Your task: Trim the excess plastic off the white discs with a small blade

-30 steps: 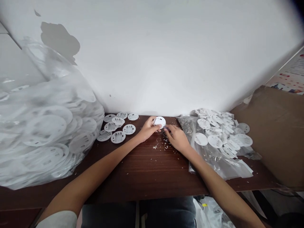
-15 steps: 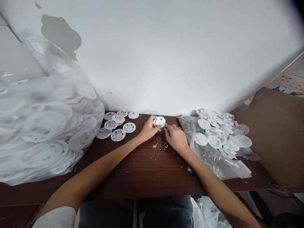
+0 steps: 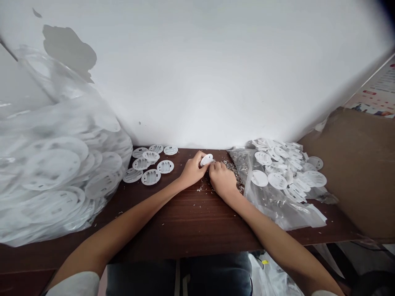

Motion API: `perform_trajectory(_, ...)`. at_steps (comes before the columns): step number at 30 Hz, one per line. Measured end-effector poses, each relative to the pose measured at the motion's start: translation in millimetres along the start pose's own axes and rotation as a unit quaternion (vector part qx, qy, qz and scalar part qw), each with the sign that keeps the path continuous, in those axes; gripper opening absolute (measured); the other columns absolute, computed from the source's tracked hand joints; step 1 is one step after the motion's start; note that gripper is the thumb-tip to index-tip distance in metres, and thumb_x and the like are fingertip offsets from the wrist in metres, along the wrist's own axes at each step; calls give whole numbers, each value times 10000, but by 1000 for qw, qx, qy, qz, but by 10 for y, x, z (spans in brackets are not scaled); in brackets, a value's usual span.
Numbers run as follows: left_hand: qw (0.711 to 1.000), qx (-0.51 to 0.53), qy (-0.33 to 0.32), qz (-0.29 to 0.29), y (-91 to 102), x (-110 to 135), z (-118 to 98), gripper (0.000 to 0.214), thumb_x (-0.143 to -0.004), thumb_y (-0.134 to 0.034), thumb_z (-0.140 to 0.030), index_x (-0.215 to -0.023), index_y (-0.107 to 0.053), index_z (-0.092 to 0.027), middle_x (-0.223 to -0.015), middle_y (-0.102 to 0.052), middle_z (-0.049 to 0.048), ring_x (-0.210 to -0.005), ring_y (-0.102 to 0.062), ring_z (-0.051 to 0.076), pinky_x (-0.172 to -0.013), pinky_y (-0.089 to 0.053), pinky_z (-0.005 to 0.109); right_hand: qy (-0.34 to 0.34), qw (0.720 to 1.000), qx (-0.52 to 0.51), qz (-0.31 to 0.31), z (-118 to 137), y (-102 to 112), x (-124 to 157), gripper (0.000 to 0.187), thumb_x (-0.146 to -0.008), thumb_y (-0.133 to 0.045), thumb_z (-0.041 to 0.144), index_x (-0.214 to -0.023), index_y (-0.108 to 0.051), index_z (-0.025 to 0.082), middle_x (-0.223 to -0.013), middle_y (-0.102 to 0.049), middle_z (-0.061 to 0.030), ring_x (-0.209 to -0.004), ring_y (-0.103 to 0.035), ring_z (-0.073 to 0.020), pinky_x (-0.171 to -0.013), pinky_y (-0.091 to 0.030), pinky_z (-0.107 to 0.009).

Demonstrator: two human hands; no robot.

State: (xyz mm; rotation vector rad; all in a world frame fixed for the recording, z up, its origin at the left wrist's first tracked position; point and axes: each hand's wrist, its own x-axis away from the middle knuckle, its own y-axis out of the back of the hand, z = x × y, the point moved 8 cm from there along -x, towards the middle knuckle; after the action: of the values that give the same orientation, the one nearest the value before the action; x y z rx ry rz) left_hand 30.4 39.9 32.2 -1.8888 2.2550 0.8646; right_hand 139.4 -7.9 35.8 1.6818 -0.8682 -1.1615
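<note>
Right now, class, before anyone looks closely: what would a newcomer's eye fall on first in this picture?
The eye goes first to the huge, bulging clear plastic bag of white plastic discs filling the left side. Next come the left hand and right hand, meeting at a white plastic disc in the middle of the dark wooden table. A heap of discs lies on the right, on a smaller clear bag.

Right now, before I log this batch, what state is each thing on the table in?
Left hand: gripping the disc.
Right hand: fingers curled at the disc's edge.
White plastic disc: tilted, held up off the table.
Loose discs: lying flat in a small group.
Big clear bag: bulging, full of discs.
Flat clear bag: lying under a heap of discs.
Shavings: scattered near the hands.
</note>
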Motion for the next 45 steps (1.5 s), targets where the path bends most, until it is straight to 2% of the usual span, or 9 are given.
perform_trajectory(3, 989, 128, 74, -5, 11, -27, 137, 339, -845, -752, -349, -1090, -563, -211, -983, -737, 43, -809, -707, 182, -687, -522, 280, -6, 998, -13, -57, -79, 148, -2, 254, -1001, -439, 122, -1092, -677, 115, -956, -685, -169, -829, -625, -250, -549, -322, -318)
perform_trajectory(7, 942, 283, 177, -47, 70, -29, 322, 473, -811, -792, -331, -1193, -542, -210, -1087, -738, 73, -741, -731, 169, -640, -519, 265, 16, 986, -87, -144, -181, 397, 61, 268, -1056, -459, 306, -1012, -681, 162, -863, -679, -84, -711, -587, -175, -561, -287, -312)
perform_trajectory(11, 887, 396, 211, -110, 151, -24, 428, 418, -799, -800, -288, -1139, -574, -200, -1071, -745, 76, -772, -733, 159, -682, -539, 260, 185, 960, -112, -178, 126, 500, 208, 292, -1073, -466, 295, -922, -688, 180, -738, -633, -20, -602, -516, -131, -575, -282, -312)
perform_trajectory(14, 852, 444, 221, -167, 180, -19, 490, 340, -791, -785, -240, -1062, -586, -191, -995, -744, 56, -730, -714, 135, -664, -525, 240, 256, 942, -104, -191, 364, 489, 308, 228, -1073, -491, 256, -1005, -696, 182, -773, -633, -14, -605, -514, -122, -582, -288, -313)
perform_trajectory(18, 801, 486, 265, -227, 99, 23, 535, 244, -799, -731, -183, -999, -590, -180, -894, -724, 30, -651, -680, 112, -626, -492, 229, 315, 922, -110, -197, 564, 464, 398, 184, -1055, -513, 183, -1151, -671, 175, -846, -658, -16, -632, -547, -117, -598, -332, -307)
perform_trajectory(21, 776, 500, 299, -242, 5, 60, 524, 192, -828, -701, -186, -987, -594, -172, -856, -714, 27, -649, -672, 109, -638, -486, 231, 303, 923, -130, -198, 580, 468, 403, 212, -1054, -500, 173, -1205, -650, 172, -917, -691, -34, -670, -575, -121, -605, -361, -297)
perform_trajectory(27, 772, 496, 309, -251, -41, 76, 529, 178, -835, -695, -183, -981, -592, -176, -832, -710, 24, -615, -650, 103, -622, -472, 233, 271, 936, -169, -149, 570, 426, 345, 230, -1032, -458, 148, -1177, -636, 160, -970, -697, -54, -666, -559, -127, -584, -361, -281)
perform_trajectory(31, 785, 485, 297, -247, -35, 72, 539, 202, -826, -714, -189, -985, -589, -179, -847, -717, 32, -611, -653, 107, -627, -487, 245, 258, 941, -183, -123, 558, 397, 314, 204, -992, -468, 116, -1110, -627, 166, -995, -691, -55, -665, -549, -125, -567, -336, -274)
perform_trajectory(45, 785, 481, 304, -244, -33, 77, 483, 193, -809, -722, -182, -948, -589, -185, -808, -713, 23, -603, -641, 108, -638, -495, 246, 251, 956, -125, -88, 624, 294, 274, 145, -978, -461, 132, -1069, -573, 152, -1046, -671, -102, -648, -527, -146, -528, -306, -297)
